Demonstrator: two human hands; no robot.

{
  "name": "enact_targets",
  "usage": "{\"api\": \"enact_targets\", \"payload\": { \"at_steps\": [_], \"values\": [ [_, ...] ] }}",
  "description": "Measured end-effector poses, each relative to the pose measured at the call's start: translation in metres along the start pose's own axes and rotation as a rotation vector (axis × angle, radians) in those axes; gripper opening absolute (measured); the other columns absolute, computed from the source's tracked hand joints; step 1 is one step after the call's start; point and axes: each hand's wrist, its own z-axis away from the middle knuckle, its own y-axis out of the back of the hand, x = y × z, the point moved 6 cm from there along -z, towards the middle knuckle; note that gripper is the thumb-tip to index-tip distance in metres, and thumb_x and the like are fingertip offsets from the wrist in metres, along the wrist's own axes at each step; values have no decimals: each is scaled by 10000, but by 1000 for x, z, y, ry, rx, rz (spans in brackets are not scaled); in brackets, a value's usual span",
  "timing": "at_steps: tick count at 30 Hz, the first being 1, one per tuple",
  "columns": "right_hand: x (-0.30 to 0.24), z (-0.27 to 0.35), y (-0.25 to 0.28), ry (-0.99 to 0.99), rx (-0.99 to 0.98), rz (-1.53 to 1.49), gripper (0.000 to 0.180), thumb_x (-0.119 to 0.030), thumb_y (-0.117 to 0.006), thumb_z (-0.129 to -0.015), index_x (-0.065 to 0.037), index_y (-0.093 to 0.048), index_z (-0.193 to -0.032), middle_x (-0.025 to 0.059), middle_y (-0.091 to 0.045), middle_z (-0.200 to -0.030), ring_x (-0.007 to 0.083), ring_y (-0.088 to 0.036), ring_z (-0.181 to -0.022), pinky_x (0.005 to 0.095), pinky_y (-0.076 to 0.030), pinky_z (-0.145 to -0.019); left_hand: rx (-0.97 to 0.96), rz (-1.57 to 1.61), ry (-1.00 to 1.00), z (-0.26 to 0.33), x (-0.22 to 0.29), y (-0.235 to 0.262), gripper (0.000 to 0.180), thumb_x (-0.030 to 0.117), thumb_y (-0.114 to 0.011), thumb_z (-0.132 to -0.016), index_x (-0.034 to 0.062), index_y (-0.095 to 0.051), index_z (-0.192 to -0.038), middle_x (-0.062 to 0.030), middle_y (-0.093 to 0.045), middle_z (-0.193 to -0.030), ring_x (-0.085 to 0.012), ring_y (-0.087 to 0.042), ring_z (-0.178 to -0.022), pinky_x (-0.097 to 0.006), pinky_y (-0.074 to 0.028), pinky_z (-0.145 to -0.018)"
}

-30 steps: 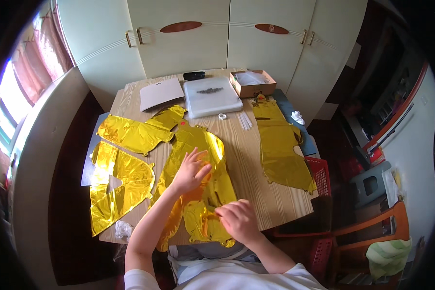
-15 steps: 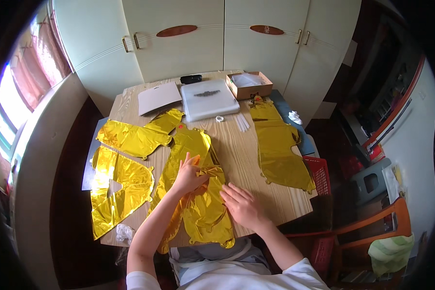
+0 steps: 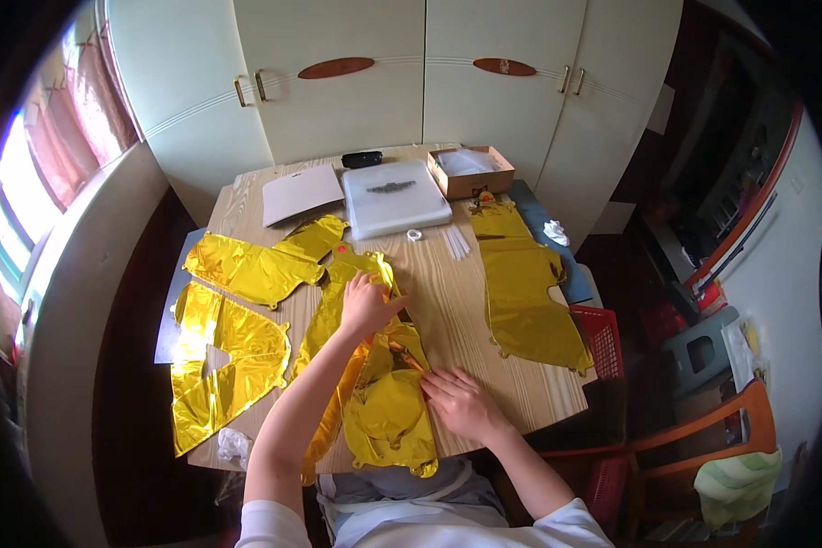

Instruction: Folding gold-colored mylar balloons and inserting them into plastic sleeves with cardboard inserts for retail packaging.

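A flat, uninflated gold foil balloon (image 3: 388, 416) lies in front of me, its lower half folded and wrinkled, with small tabs along its edge. Over its upper part is my left hand (image 3: 372, 303), palm down, thumb stretched to the right and the other fingers bent onto the foil. My right hand (image 3: 463, 402) rests with fingers extended at the balloon's right edge, partly on the wooden table (image 3: 530, 402). Further flat gold foil balloons lie around: a bent one (image 3: 247, 265) at the far left, an angular one (image 3: 233, 352) at the near left, and a long one (image 3: 525, 283) on the right.
At the back are a grey card sheet (image 3: 301, 194), a stack of clear plastic bags (image 3: 397, 201), a black case (image 3: 362, 159) and a cardboard box (image 3: 470, 178). A tape roll (image 3: 415, 235) and white strips (image 3: 457, 243) lie mid-table. Right stand a red basket (image 3: 601, 338) and wooden chair (image 3: 703, 420).
My left hand has moved farther up the middle balloon, its raised finger lowered. The foil under it has shifted and creased differently. My right hand has slid slightly nearer to me.
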Motion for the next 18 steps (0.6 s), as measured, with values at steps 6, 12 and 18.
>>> {"api": "enact_targets", "payload": {
  "at_steps": [6, 12, 18],
  "values": [
    [2, 1, -1, -4, -9, -16, 329, -109, -522, -904, -8, -616, -1202, 151, -645, -1212, 288, -571, -1206, 452, -409, -1053, 1, -11, 116, -18, 0, -9, 305, 385, -696, -756, 119, -753, -893, -128, -603, -1179, -339, -460, -1209, -464, -354, -1035],
    [1, 0, 3, -29, -28, -27, 367, -69, -480, -898, 17, -583, -1240, 164, -646, -1212, 299, -573, -1207, 457, -410, -1060, 31, -59, 157, -20, -3, -10, 218, 320, -702, -744, 150, -757, -867, -74, -584, -1224, -313, -446, -1214, -465, -356, -1012],
    [2, 0, 5, -47, -39, -74, 384, -54, -479, -895, 22, -567, -1261, 170, -612, -1269, 300, -556, -1228, 448, -403, -1072, 34, 9, 156, -23, -6, -14, 207, 312, -698, -746, 145, -753, -856, -76, -576, -1237, -314, -441, -1223, -461, -334, -1024]
  ]
}}
